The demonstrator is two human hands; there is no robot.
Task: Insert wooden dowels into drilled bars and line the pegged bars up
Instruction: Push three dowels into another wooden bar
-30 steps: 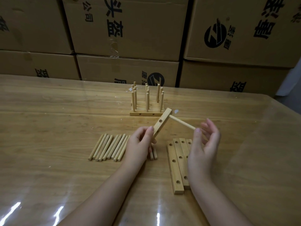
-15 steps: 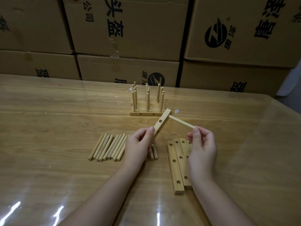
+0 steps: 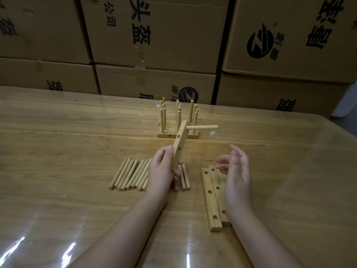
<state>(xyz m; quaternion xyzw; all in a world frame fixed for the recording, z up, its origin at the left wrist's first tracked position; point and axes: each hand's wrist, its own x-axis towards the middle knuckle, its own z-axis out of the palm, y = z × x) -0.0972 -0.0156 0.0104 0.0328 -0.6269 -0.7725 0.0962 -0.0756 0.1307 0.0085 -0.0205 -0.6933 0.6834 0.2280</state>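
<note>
Bar (image 3: 178, 144): pale square-section wood, near upright, lower end gripped by left hand (image 3: 161, 171). Dowel (image 3: 201, 127) seated in top hole, projecting right, level; two lower holes empty. Right hand (image 3: 236, 171): empty, fingers relaxed, right of bar. Loose dowels (image 3: 131, 175): smooth round rods on desk (image 3: 58, 142), long axes pointing away, left of right hand; probable next pick.

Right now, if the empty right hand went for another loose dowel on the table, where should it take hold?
Probably the rightmost dowel, the one nearest the right hand. It lies flat and seems to touch its neighbour, so only its right flank and its ends are free. Come from above and the right, roll it clear, then pinch it near the middle.
</note>
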